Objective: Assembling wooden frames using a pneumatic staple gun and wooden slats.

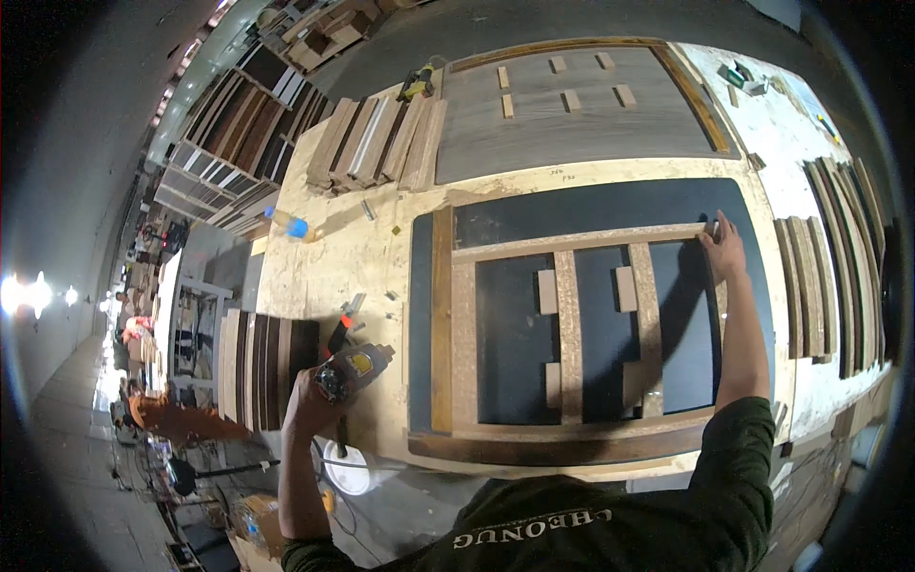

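Workbench (334,267): nail gun (351,370) muzzle points right, level.

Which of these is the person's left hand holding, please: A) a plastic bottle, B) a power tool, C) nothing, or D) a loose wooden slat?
B: the left hand grips a power tool with a yellow and black body at the workbench edge, while the right hand rests on the wooden frame.

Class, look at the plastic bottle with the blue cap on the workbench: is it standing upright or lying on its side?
Lying on its side. The bottle stretches lengthwise across the workbench, its blue cap pointing sideways rather than up.
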Motion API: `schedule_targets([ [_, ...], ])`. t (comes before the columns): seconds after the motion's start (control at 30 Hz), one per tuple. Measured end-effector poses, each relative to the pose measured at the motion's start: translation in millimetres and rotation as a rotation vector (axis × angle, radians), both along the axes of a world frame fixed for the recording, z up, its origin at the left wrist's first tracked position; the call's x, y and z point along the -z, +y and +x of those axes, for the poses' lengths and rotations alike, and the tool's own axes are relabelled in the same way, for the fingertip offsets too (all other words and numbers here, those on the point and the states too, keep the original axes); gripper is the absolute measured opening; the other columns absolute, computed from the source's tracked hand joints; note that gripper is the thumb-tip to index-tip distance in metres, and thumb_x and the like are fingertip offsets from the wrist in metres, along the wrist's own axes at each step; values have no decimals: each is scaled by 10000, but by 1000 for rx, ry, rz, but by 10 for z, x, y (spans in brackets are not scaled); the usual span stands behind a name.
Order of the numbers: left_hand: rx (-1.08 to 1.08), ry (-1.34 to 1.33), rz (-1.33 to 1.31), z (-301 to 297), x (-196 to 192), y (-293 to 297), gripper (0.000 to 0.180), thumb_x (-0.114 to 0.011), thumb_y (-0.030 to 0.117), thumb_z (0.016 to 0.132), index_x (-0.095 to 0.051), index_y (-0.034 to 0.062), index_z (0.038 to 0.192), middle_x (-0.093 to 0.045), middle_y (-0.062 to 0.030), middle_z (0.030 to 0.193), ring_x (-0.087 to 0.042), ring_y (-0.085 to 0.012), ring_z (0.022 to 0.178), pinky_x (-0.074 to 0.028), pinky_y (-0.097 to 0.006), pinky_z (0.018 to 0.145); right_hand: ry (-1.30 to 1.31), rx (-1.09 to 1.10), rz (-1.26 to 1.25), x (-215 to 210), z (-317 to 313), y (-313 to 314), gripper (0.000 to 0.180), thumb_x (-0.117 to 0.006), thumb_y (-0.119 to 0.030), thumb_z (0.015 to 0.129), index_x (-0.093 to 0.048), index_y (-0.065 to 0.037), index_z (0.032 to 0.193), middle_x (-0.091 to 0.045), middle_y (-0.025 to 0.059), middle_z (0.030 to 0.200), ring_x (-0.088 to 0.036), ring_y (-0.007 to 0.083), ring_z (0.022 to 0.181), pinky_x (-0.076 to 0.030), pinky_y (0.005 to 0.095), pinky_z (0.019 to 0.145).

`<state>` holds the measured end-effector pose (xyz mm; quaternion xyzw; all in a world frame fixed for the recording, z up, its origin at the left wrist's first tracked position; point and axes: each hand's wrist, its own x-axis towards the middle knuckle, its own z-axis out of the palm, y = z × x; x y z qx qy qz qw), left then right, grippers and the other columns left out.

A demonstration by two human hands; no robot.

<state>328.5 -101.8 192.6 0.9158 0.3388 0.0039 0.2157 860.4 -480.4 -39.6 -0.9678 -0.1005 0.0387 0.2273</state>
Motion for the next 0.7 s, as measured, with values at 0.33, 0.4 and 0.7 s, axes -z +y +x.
schedule_targets([
  [0.33, 90, 416, -76, 1057, 329, 1203, 663, -828, 290, 617, -519, 13, 1134, -542, -205, 1081, -504, -354, 1043, -434, -395, 887, -211, -76, 94, 494, 90, 128, 295, -527, -295, 897, -634, -57, 1033, -599, 174, 1078, -537, 364, 1032, -401, 428, 915],
  [0.4, 338, 167, 213, 1042, 714, 1433, 579, -824, 258, 612, -565, -12, 1054, -577, -221, 999, -558, -332, 973, -459, -383, 848, -420, 72, 7, 547, 49, 291, 291, -507, -297, 911, -627, -50, 1005, -605, 169, 1024, -539, 364, 982, -400, 428, 881],
  [0.7, 270, 266, -154, 1850, 1186, 1534, 445, -788, 238, 611, -647, 12, 969, -646, -191, 909, -598, -346, 898, -483, -389, 811, -464, 14, -190, 510, 77, 298, 290, -458, -272, 936, -608, -35, 1008, -611, 146, 1026, -544, 338, 993, -408, 424, 863],
])
